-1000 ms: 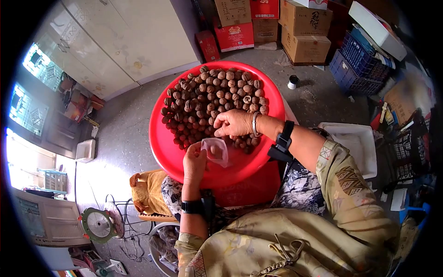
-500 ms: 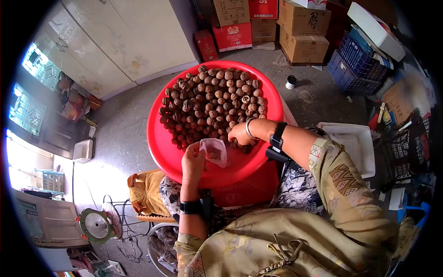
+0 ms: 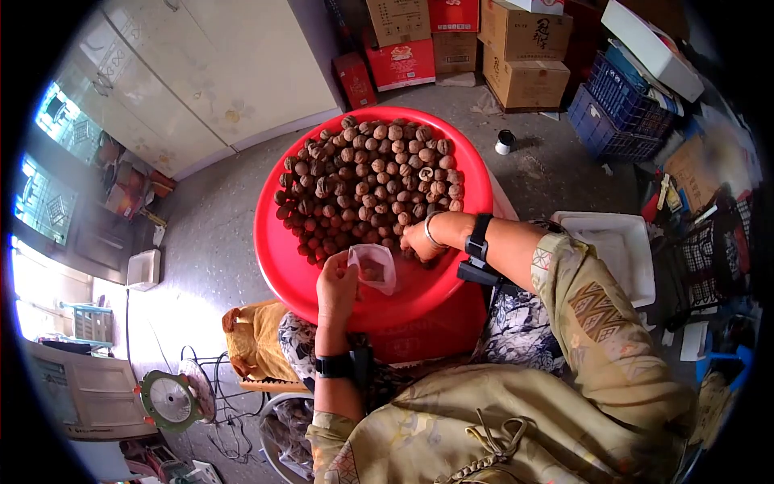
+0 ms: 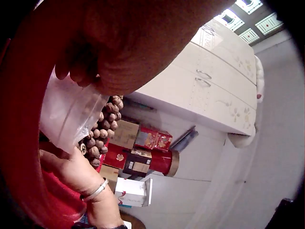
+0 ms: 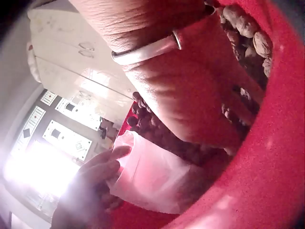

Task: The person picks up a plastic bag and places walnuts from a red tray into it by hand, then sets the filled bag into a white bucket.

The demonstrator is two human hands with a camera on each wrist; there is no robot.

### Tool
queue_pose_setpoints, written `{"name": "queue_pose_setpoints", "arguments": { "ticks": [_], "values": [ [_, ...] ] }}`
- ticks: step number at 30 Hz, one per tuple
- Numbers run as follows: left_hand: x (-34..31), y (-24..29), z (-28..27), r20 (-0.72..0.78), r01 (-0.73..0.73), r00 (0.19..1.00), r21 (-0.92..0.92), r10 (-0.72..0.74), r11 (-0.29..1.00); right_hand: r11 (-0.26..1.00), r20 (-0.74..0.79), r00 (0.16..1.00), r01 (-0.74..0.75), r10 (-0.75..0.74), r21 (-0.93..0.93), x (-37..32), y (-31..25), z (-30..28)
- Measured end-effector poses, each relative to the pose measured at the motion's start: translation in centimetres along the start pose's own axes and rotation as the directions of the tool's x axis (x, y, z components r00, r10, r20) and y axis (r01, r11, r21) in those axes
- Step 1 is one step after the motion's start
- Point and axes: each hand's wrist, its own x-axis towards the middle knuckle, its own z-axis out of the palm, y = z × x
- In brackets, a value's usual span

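A red plastic basin (image 3: 278,278) is heaped with brown walnuts (image 3: 371,169), mostly toward its far side. At its near edge my left hand (image 3: 337,289) pinches the rim of a small clear plastic bag (image 3: 387,280), its mouth held open. Something brownish shows inside the bag. My right hand (image 3: 419,240), with a bracelet on its wrist, reaches down into the walnuts just right of the bag. Walnuts show between its fingers (image 5: 231,107) in the right wrist view; the fingertips are hidden, and I cannot tell whether they grip any.
One cracked walnut (image 3: 426,173) lies in the heap. A white tray (image 3: 645,274) is to the right, with blue crates (image 3: 605,129) beyond. Cardboard boxes (image 3: 528,81) are stacked at the back. A brown dog-shaped cover (image 3: 254,347) and a fan-like wheel (image 3: 169,399) are at left.
My right hand has moved from above the bag to the right and down into the walnuts, where it stays. My left hand keeps holding the bag in nearly the same place.
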Motion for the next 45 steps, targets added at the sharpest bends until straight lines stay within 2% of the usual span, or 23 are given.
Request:
{"name": "queue_pose_setpoints", "arguments": {
  "ticks": [2, 4, 5, 7, 11, 13, 17, 19, 23, 29, 32, 34, 38, 41, 43, 45],
  "values": [
    [-0.1, 0.3, 0.1, 0.005, 0.005, 1.000, -0.015, -0.005, 1.000, 0.999, 0.008, 0.999, -0.041, 0.040, 0.032, -0.3, -0.2, -0.2],
    [-0.1, 0.3, 0.1, 0.010, 0.010, 1.000, -0.031, -0.010, 0.999, 1.000, 0.099, 0.995, 0.006, -0.003, -0.028, 1.0, 0.6, 0.6],
    [-0.1, 0.3, 0.1, 0.007, 0.006, 1.000, -0.019, -0.006, 1.000, 1.000, 0.099, 0.995, 0.004, -0.002, -0.027, 1.9, 1.1, 1.0],
    [-0.2, 0.5, 0.2, 0.007, 0.002, 1.000, -0.007, -0.002, 1.000, 0.988, 0.110, 0.992, 0.078, -0.064, -0.136, 3.0, 1.5, 1.4],
    [-0.5, 1.0, 0.2, 0.009, 0.015, 1.000, -0.027, -0.015, 1.000, 0.984, 0.175, 0.985, 0.041, -0.011, -0.171, 1.6, 0.5, 0.9],
    [-0.5, 1.0, 0.2, 0.013, 0.009, 1.000, -0.032, -0.008, 0.999, 0.981, 0.287, 0.958, 0.080, -0.026, -0.178, 0.9, -0.1, 0.5],
    [-0.6, 1.1, 0.2, 0.012, 0.004, 1.000, -0.019, -0.003, 1.000, 0.982, 0.286, 0.955, 0.122, -0.076, -0.145, -0.4, -0.6, -0.2],
    [-0.6, 1.2, 0.2, 0.013, 0.006, 1.000, -0.019, -0.005, 1.000, 0.998, 0.318, 0.948, 0.008, 0.011, -0.059, 0.1, -0.5, 0.2],
    [-0.3, 0.5, 0.1, 0.017, 0.002, 1.000, -0.026, -0.002, 1.000, 0.978, 0.327, 0.944, 0.110, -0.047, -0.175, 0.0, -0.7, 0.1],
    [-0.4, 0.7, 0.1, -0.017, 0.010, 1.000, -0.041, -0.011, 0.999, 0.986, 0.270, 0.963, 0.049, -0.004, -0.160, -0.3, -0.7, 0.3],
    [-0.1, 0.2, -0.1, -0.031, 0.006, 0.999, -0.044, -0.007, 0.999, 0.991, 0.284, 0.959, 0.015, 0.025, -0.135, 0.4, -0.4, 0.6],
    [-0.2, 0.2, -0.1, -0.040, 0.001, 0.999, -0.048, -0.003, 0.999, 0.989, 0.353, 0.929, -0.065, 0.110, -0.136, 1.3, -0.1, 0.9],
    [-0.4, 0.5, -0.1, -0.071, -0.020, 0.997, -0.080, 0.015, 0.997, 0.991, 0.331, 0.939, -0.051, 0.089, -0.123, 1.3, 0.2, 1.2],
    [-0.4, 0.4, -0.2, -0.094, -0.034, 0.995, -0.117, 0.023, 0.993, 0.990, 0.372, 0.922, -0.064, 0.108, -0.128, 2.5, 1.0, 1.9],
    [-0.4, 0.5, -0.2, -0.103, -0.046, 0.994, -0.122, 0.033, 0.991, 0.992, 0.412, 0.904, -0.080, 0.113, -0.097, 0.5, -0.1, 0.6],
    [-0.5, 0.6, -0.3, -0.103, -0.037, 0.994, -0.123, 0.024, 0.992, 0.994, 0.397, 0.914, -0.055, 0.088, -0.094, 2.2, 0.8, 1.7]
  ]
}}
